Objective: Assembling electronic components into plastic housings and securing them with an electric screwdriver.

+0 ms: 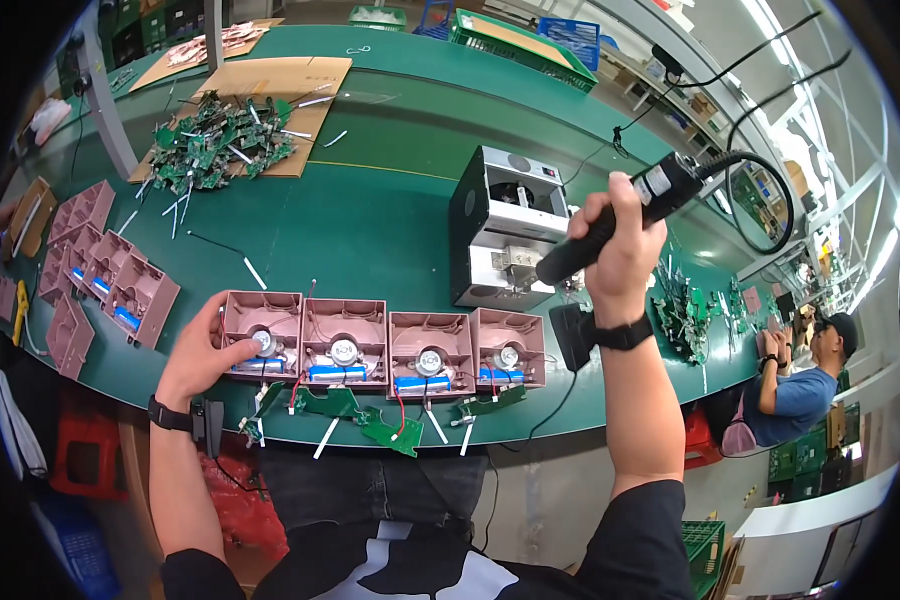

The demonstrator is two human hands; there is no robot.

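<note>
Four pink plastic housings stand in a row at the near edge of the green bench; each holds a round silver part and a blue cell, with a green circuit board (390,428) hanging off on wires. My left hand (202,352) rests on the leftmost housing (261,334), fingers by its round silver part. My right hand (622,243) is raised above the bench, closed around a black corded power screwdriver (610,217). The screwdriver's tip points down left toward a grey box-shaped machine (500,225).
More pink housings (120,285) lie at the left. A heap of green circuit boards (220,140) sits on cardboard at the back. More boards (685,315) lie right of the machine. Another person (805,385) sits at the far right. Green crates (515,35) line the back.
</note>
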